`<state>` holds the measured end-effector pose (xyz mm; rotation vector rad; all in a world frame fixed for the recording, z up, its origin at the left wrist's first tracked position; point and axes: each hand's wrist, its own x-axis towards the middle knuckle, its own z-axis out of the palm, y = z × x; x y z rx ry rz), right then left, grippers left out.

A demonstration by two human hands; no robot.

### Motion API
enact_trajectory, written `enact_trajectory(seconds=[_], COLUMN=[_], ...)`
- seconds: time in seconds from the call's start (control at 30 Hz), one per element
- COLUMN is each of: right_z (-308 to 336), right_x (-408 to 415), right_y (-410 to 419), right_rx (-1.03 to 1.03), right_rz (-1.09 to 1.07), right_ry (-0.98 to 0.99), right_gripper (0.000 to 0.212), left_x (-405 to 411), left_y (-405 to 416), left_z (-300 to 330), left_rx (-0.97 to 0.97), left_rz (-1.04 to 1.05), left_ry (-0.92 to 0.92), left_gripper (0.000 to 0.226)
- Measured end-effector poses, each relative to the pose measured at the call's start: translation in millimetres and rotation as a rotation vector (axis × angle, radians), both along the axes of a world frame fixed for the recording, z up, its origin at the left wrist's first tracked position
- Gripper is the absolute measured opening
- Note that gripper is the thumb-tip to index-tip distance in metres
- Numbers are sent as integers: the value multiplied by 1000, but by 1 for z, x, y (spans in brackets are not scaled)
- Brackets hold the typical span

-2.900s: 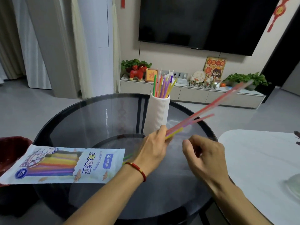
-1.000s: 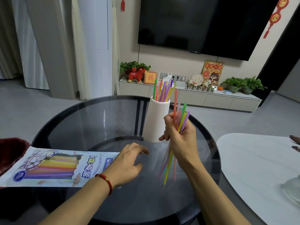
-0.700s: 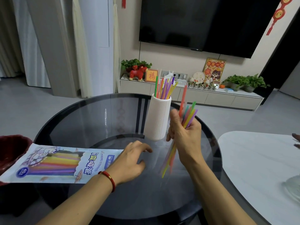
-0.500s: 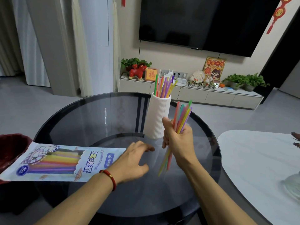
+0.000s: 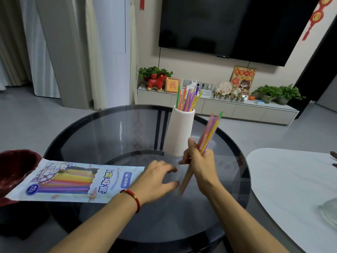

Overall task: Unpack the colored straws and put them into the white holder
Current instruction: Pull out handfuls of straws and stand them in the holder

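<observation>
Bunch of colored straws (image 5: pixel 207 136) gripped in right hand (image 5: pixel 202 161), fingers wrapped tight round the middle; tips tilt up and to the right, lower ends blurred below the fist, colours there hard to tell. White holder (image 5: pixel 179 132) stands just behind and left of those fingers, upright on the glass worktop (image 5: pixel 109 136), w/ more straws (image 5: pixel 187 98) sticking out the top; its base edge partly hidden by the thumb. Left hand (image 5: pixel 156 181) hovers low over the worktop, fingers spread, holding nothing, near the straws' lower ends. Straw packet (image 5: pixel 76 180) lies flat further left, far end over a dark red bin (image 5: pixel 14 165), cut off at frame edge.
</observation>
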<state>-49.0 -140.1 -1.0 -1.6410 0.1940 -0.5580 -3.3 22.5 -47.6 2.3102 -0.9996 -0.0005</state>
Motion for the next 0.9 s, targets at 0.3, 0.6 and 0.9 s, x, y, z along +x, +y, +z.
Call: enact_trajectory(seconds=[0.3, 0.6, 0.9], right_z=[-1, 112, 147], right_x=[-6, 52, 101], right_y=[-44, -61, -37], right_rx=[59, 440, -378], right_rz=[-340, -578, -516], right_ry=[0, -310, -101], right_gripper=[49, 34, 37], left_x=[13, 8, 5], left_y=[35, 25, 21], left_z=[-14, -17, -7], left_rx=[406, 414, 385], left_rz=[326, 269, 254], left_ry=[-109, -71, -44], left_gripper=[56, 56, 50])
